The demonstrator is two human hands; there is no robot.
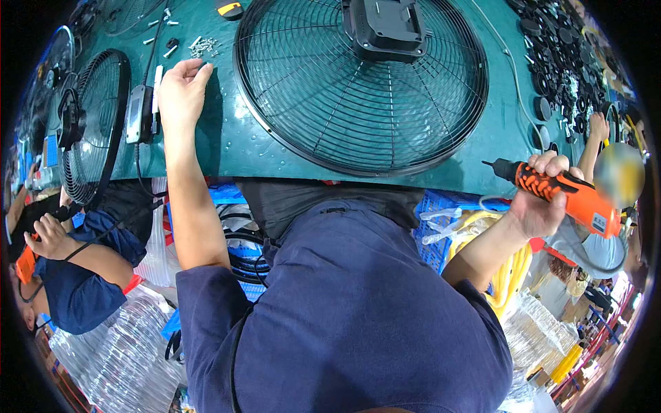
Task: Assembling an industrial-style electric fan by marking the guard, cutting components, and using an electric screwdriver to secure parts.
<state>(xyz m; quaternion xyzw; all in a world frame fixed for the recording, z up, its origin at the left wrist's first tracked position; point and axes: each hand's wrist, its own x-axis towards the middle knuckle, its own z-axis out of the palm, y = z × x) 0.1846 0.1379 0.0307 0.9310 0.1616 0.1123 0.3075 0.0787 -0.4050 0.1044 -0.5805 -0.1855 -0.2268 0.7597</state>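
Note:
My left hand (182, 96) is over the green table with its fingers curled together, just short of a small pile of screws (203, 47). Whatever is between its fingertips is too small to make out. A white marker-like stick (157, 89) and a grey box with a cable (139, 113) lie beside it. My right hand (541, 199) grips an orange and black electric screwdriver (558, 191), its bit pointing left, near the table's front edge. Between my hands a round black wire fan guard (372, 110) lies flat, with a black motor housing (385, 31) at its far side.
Many black knobs and small parts (551, 55) cover the right of the table (275, 155). A yellow and black tool (230, 9) lies at the back. Another fan (93, 124) stands left, by a co-worker's hand (51, 237). Another hand (597, 127) shows at the right.

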